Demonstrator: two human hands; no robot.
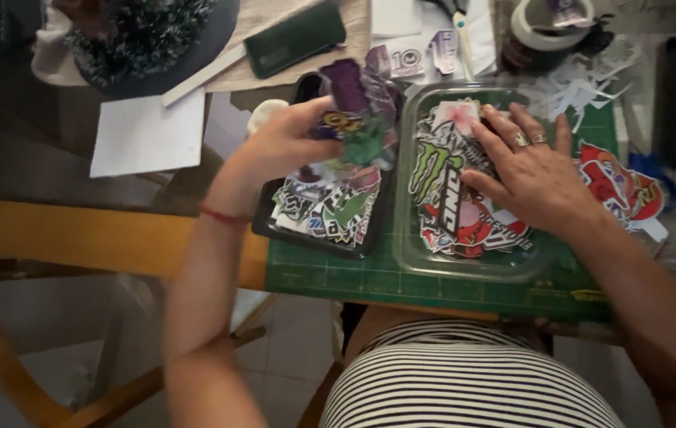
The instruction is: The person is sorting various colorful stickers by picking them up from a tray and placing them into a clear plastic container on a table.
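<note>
Two hands: left hand [286, 143] fingers clamped on stickers [358, 119], right hand [532, 170] fingers spread flat in clear tray [465, 265].

A black plastic tray of cut-out paper stickers [326, 210] lies on the green gridded cutting mat [401, 279], left of a clear plastic tub of stickers [465, 261]. The left hand [286, 143] holds stickers above the tray; the right hand [532, 178] rests in the tub. A white paper sheet [146, 133] lies far left.
</note>
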